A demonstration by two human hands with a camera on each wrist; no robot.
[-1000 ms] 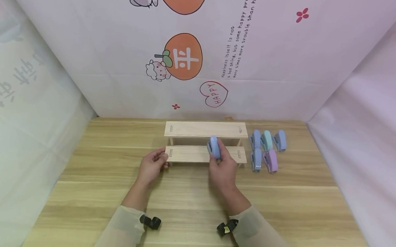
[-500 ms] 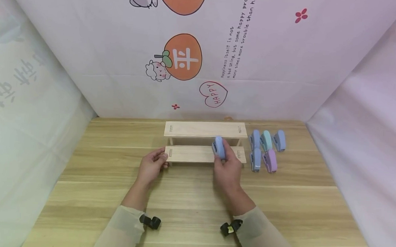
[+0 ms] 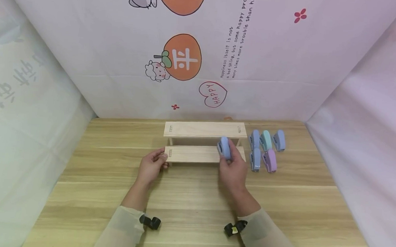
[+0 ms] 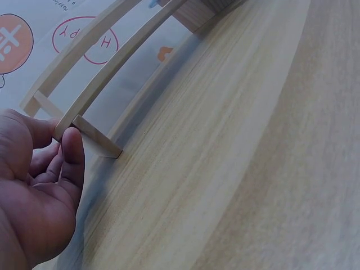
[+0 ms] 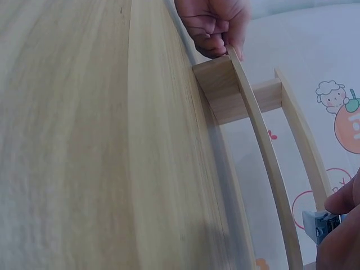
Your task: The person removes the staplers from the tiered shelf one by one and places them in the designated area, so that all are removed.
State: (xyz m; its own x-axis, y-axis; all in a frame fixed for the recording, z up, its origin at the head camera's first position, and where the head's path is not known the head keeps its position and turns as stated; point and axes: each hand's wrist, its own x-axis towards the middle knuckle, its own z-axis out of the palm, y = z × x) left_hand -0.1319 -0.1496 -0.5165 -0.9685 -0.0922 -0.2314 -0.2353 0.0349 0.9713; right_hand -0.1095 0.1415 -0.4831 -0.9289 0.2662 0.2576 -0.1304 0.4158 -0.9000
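A two-tier wooden rack (image 3: 193,154) stands at the back of the table, with a lower front board and a higher rear board. My left hand (image 3: 151,167) pinches the left end of the lower board; in the left wrist view the thumb and fingers (image 4: 72,152) close on that corner. Over the right part of the lower board, my right hand (image 3: 233,172) holds a small light blue stapler (image 3: 224,148) between thumb and fingers. The right wrist view shows only part of the stapler (image 5: 315,224), with its metal end; the right hand covers the rest.
To the right of the rack, several small staplers lie in two rows: blue ones (image 3: 255,159), a mint one (image 3: 266,140) and a purple one (image 3: 270,161). A printed white cloth (image 3: 125,93) hangs behind the table (image 3: 193,212).
My right hand has moved right along the lower board, carrying the blue stapler. The left hand keeps its grip on the rack's left end.
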